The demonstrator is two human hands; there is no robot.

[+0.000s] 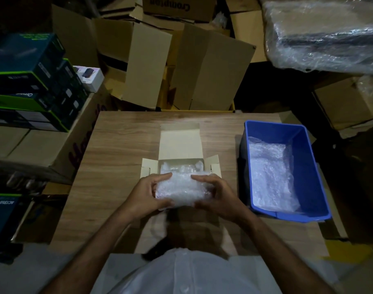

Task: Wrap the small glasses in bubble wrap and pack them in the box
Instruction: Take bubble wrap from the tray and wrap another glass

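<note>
A bubble-wrapped bundle (181, 190) is gripped at its ends by the left hand (151, 195) and right hand (218, 195), fingers curled around it, just above the near edge of the open box (181, 145). It is judged light, soft outside, fragile within; end holds suit. More wrapped pieces are seen inside. Far right, a blue bin (308, 166) holds bubble wrap.

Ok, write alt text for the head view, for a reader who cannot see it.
Both hands, left hand and right hand, hold a bubble-wrapped bundle over the near edge of an open white box on a wooden table. More bubble wrap already lies inside the box. A blue bin holding bubble wrap stands to the right; cardboard boxes crowd the background.
</note>
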